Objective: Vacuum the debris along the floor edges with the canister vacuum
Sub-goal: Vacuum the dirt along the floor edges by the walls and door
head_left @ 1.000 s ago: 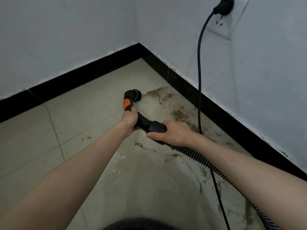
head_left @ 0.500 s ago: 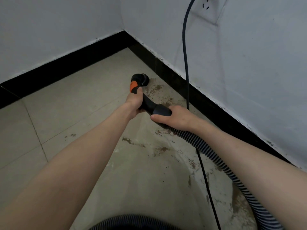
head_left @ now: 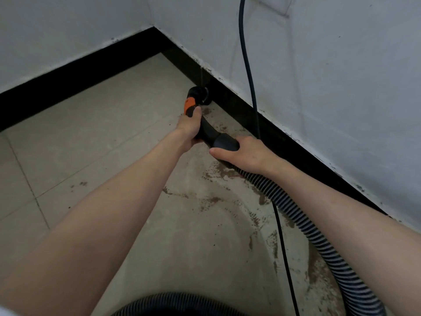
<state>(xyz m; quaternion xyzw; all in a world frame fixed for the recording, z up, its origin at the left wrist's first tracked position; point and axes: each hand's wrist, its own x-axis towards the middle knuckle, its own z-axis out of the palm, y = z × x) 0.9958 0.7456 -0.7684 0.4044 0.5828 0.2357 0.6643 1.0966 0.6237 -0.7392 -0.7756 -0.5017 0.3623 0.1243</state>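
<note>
L hand (head_left: 190, 131) wraps the black vac handle (head_left: 205, 131), fingers curled round it, thumb up by the orange collar (head_left: 189, 106). Just past L fingertips: round nozzle (head_left: 200, 95) on floor, touching black baseboard (head_left: 230, 99) on R wall. R hand (head_left: 241, 151) grips the cuff (head_left: 224, 142) right behind L hand, thumb along near side, fingers curled over the far side. Ribbed hose (head_left: 319, 238) runs back from R wrist. Brown debris (head_left: 216, 174) under and behind R fingers, w/ power cord (head_left: 282, 242) crossing it.
</note>
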